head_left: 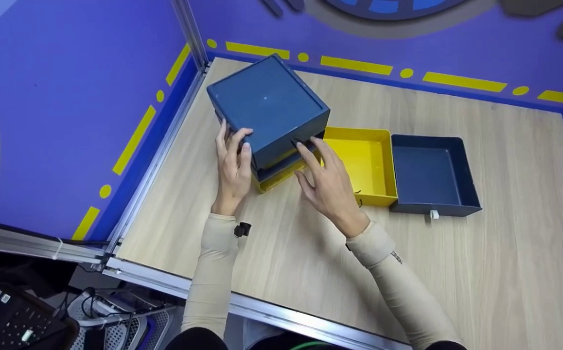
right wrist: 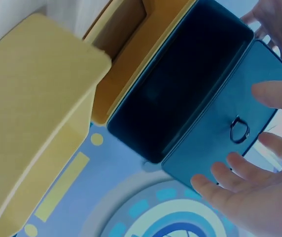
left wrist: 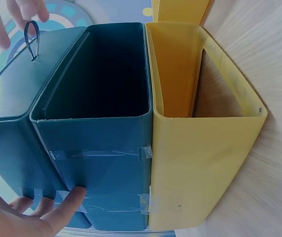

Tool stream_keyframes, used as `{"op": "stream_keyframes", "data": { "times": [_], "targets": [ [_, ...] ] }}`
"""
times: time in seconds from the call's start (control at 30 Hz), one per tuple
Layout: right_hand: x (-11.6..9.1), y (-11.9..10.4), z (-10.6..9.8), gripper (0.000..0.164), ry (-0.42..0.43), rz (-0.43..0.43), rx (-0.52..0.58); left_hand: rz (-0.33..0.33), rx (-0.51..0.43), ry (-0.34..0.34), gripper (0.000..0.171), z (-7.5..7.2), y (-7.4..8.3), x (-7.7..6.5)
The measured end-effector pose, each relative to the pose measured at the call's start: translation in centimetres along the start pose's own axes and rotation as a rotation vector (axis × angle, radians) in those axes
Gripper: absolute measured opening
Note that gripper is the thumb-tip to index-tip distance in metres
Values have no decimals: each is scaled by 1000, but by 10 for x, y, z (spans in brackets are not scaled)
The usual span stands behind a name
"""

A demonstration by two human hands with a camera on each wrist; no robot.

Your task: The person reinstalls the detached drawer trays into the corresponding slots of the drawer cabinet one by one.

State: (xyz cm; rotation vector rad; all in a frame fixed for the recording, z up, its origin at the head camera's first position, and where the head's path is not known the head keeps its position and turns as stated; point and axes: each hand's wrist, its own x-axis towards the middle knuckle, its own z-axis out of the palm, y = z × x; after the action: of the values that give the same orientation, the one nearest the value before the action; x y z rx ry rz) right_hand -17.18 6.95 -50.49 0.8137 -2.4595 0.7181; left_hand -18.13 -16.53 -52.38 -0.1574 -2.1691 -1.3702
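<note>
A stack of drawer units stands at the back left of the table. Its top is a dark blue unit [head_left: 267, 102] with a closed front bearing a black cord loop [left wrist: 37, 42]. Under that is a blue shell [left wrist: 91, 136] with an open, hollow front, and a yellow shell [left wrist: 205, 148], hollow too, forms the bottom. My left hand [head_left: 234, 170] rests its fingers against the left side of the blue units. In front of the top unit, my right hand [head_left: 327, 184] holds its fingers spread near the loop, which stands free between thumb and fingers in the right wrist view.
Right of the stack, a yellow drawer [head_left: 366, 165] lies on the wooden table [head_left: 515, 233]. A dark blue drawer [head_left: 430, 175] with a small white tab [head_left: 434, 214] sits against it. Purple panels [head_left: 82, 97] wall the table's left and back.
</note>
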Motion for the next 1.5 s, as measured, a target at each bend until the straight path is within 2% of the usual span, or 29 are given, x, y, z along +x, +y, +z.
{"op": "stream_keyframes", "data": {
  "times": [0.33,0.67,0.83,1.13,1.5],
  "targets": [
    [-22,25,-9,54,-68,82,-35,26,-13,7,59,1,-1,-1],
    [-39,48,-14,55,-84,104,-47,46,-15,42,53,2,-2,1],
    [-52,60,-16,57,-102,154,-54,43,-12,33,55,3,-3,0],
    [-79,84,-27,57,-65,203,-84,22,2,17,60,2,-1,1],
    [-109,117,-51,54,-62,349,-107,17,-1,20,57,4,-3,0]
  ]
}}
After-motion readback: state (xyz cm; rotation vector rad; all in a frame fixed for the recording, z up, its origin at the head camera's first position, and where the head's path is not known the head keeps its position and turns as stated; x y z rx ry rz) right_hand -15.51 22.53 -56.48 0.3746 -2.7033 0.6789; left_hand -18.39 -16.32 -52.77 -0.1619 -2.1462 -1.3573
